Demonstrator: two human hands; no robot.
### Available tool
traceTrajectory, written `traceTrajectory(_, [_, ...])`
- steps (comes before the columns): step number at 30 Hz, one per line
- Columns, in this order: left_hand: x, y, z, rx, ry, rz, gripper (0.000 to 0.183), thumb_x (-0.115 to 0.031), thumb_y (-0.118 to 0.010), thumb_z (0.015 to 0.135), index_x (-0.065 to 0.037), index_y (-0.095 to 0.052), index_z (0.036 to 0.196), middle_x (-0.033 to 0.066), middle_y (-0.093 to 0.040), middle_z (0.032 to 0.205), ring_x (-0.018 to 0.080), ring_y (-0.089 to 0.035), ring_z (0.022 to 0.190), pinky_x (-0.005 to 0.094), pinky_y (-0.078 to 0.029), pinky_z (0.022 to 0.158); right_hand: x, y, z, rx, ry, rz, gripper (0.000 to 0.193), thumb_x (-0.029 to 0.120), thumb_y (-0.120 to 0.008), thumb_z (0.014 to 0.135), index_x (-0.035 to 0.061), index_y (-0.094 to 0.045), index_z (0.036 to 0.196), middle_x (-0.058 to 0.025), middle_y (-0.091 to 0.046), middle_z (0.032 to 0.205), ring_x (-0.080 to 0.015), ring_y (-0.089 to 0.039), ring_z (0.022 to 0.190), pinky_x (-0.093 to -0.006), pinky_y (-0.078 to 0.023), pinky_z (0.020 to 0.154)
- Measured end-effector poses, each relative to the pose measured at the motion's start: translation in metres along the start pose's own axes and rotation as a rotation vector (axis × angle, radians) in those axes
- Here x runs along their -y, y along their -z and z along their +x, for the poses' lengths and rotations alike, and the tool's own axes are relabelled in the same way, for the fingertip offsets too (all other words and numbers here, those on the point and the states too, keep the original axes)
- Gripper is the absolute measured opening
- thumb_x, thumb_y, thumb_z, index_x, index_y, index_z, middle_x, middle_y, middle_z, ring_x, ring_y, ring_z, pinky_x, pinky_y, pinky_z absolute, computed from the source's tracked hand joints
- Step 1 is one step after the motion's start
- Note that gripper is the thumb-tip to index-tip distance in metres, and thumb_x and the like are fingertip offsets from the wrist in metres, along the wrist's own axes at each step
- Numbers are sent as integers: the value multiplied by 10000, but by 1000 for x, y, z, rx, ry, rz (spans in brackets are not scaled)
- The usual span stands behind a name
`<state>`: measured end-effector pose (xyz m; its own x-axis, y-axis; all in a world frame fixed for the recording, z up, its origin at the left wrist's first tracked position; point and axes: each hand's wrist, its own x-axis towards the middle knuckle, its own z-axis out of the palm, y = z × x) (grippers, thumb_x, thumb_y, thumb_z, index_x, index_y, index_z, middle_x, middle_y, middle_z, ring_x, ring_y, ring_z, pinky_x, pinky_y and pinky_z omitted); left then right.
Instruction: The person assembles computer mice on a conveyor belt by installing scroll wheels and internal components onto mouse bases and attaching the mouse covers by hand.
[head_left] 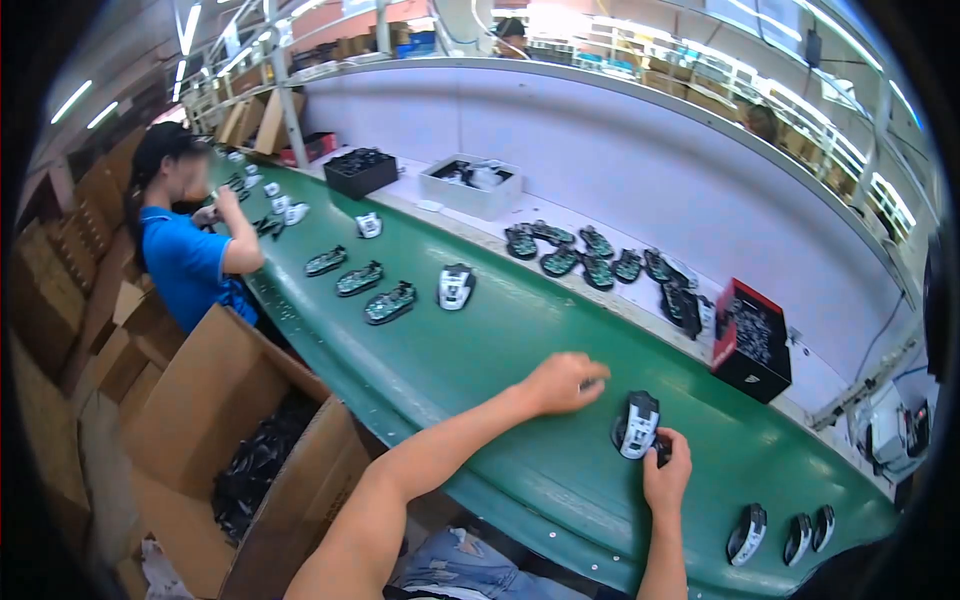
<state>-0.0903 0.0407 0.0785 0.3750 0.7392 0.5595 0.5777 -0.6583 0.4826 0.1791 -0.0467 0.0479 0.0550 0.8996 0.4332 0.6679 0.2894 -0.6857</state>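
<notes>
A white-and-black computer mouse shell stands on the green conveyor belt in front of me. Just right of it is my right hand, its fingers curled on a small black plastic part against the shell's lower right side. My left hand hovers over the belt to the upper left of the shell. Its fingers are bent together, and a small dark bit shows at the tips, too small to name. Further left along the belt lie another white shell and several mouse bases with green circuit boards.
Several mouse shells sit at the belt's right. More circuit-board bases line the back ledge, beside a black-and-red box of small parts and a white bin. A cardboard box stands at left; beyond it works a person in blue.
</notes>
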Motion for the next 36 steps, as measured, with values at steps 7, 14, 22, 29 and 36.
traceTrajectory(7, [163,127,-48,-622,749,608,397,-327,-609,907,-185,-648,1276,223,-695,927,385,-686,822,501,-555,710,19,-7,1,73,22,16,401,-5,-618,801,9,-587,1201,-164,-613,1133,-341,-557,1070,-426,-443,966])
traceTrajectory(14, [176,123,-52,-456,928,710,389,-353,-643,892,-192,-677,1245,190,-710,985,372,-694,920,473,-575,789,11,0,4,66,70,13,412,-23,-570,826,43,-626,1228,-149,-626,1103,-333,-564,1039,-419,-443,942])
traceTrajectory(22, [161,128,-47,-262,885,621,446,-297,-732,814,-195,-681,1245,153,-718,1042,345,-686,980,464,-564,859,5,-1,5,41,52,-17,401,-23,-573,816,38,-632,1208,-147,-628,1078,-330,-569,1016,-423,-449,919])
traceTrajectory(29, [170,123,-48,-287,897,645,509,-263,-727,816,-181,-626,1308,172,-705,1040,364,-679,982,468,-562,861,12,2,5,1,59,-38,389,-16,-580,817,43,-638,1197,-138,-639,1048,-315,-592,981,-410,-466,900])
traceTrajectory(36, [165,120,-51,-231,738,608,514,-228,-716,807,-126,-622,1303,207,-689,1040,376,-672,963,483,-549,876,4,1,5,23,22,-40,360,5,-598,820,54,-646,1173,-138,-637,1043,-326,-583,984,-422,-462,897])
